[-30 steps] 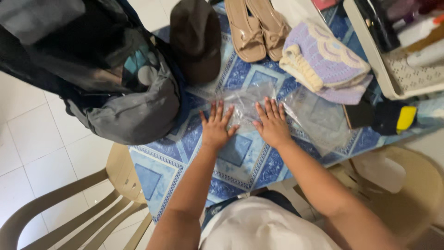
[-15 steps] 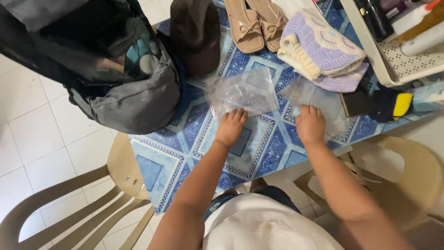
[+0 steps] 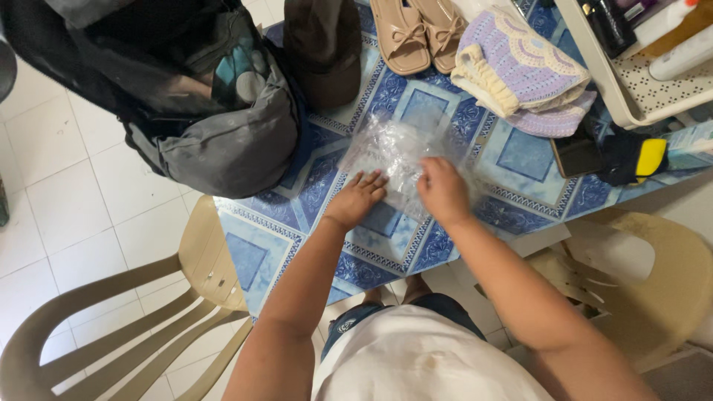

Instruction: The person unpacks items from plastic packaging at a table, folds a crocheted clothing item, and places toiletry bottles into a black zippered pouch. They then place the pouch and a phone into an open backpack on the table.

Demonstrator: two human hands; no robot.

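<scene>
A clear crumpled plastic bag [image 3: 397, 152] lies on the blue patterned tablecloth [image 3: 386, 245]. My left hand [image 3: 356, 199] rests flat on the bag's near left corner, fingers spread. My right hand [image 3: 443, 191] lies on the bag's right side with the fingers curled over the plastic, which is folded inward under it. Both forearms reach up from the bottom of the view.
A grey and black backpack [image 3: 200, 96] stands at the table's left. A brown cap [image 3: 323, 44], beige sandals [image 3: 416, 30], a folded purple knit garment [image 3: 520, 74], a dark phone [image 3: 575, 154], a black and yellow object [image 3: 631, 160] and a white tray [image 3: 631, 82] ring the bag. Beige plastic chairs [image 3: 148, 297] stand nearby.
My right hand has come in from the right, bringing the second sheet of plastic over onto the bag by my left hand. My left hand stayed at the bag's near corner.
</scene>
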